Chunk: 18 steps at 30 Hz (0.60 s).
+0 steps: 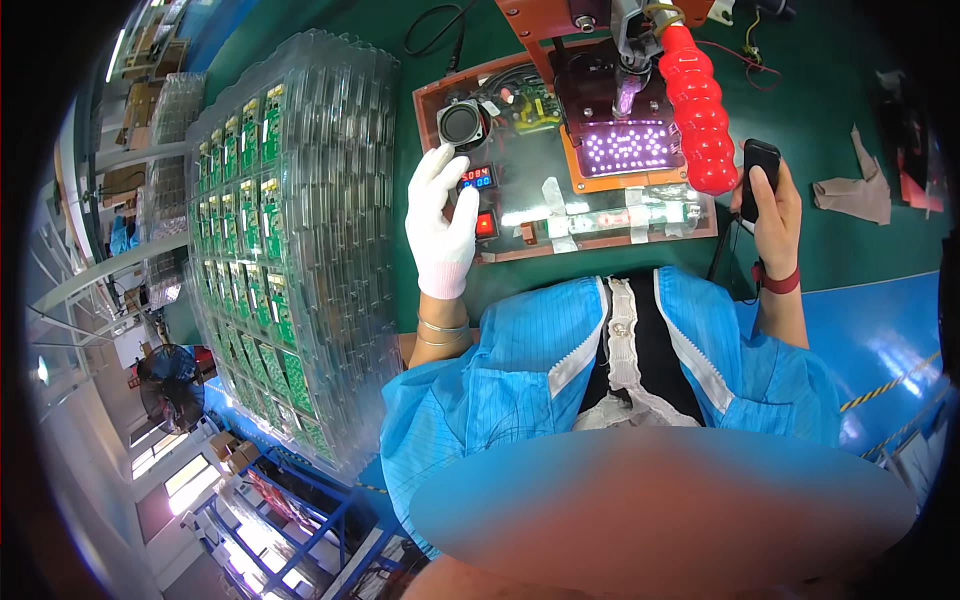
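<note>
My left hand (441, 215), in a white glove, is held over the left edge of the test box, fingers stretched out and thumb apart, with nothing visible in it. Its fingertips are next to a round black speaker (461, 124), and its thumb is near the small digital meter (478, 177) and a lit red switch (486, 224). My bare right hand (778, 222) is closed round a black handheld remote control (761, 180), thumb on its face. Between my hands, a lit LED board (628, 148) sits in an orange-framed fixture (628, 181) under a press with a red ribbed handle (697, 115).
To the left stands a tall stack of clear plastic trays (345, 200) with green circuit boards (272, 215). Taped strips (557, 215) cross the box front. A beige cloth piece (858, 185) lies on the green mat (835, 240) at right. A cable (456, 50) lies behind the box.
</note>
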Available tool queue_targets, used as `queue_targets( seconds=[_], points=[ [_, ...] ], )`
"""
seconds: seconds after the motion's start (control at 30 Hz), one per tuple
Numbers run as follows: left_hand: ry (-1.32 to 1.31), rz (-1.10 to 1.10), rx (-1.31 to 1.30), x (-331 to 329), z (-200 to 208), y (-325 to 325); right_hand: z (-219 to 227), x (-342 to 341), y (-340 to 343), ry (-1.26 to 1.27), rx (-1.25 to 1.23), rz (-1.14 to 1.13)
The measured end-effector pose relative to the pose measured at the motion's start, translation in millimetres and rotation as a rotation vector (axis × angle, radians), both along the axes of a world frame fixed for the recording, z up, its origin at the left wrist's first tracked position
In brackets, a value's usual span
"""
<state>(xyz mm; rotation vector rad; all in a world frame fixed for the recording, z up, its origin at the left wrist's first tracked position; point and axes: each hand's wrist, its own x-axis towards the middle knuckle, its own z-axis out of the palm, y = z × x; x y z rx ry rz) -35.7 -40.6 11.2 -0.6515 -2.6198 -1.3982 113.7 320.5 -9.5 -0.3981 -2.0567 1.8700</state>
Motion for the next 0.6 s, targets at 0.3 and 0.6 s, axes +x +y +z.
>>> queue_targets(
  seconds=[0.3, 0.6],
  points=[
    [0.001, -0.002, -0.004, -0.1, 1.2, 1.1, -1.6, 0.2, 1.1, -0.005, 0.01, 0.001],
    [-0.003, -0.005, 0.012, 0.8, -0.1, 1.3, 0.2, -0.8, -2.6, 0.021, -0.012, -0.014]
  ],
)
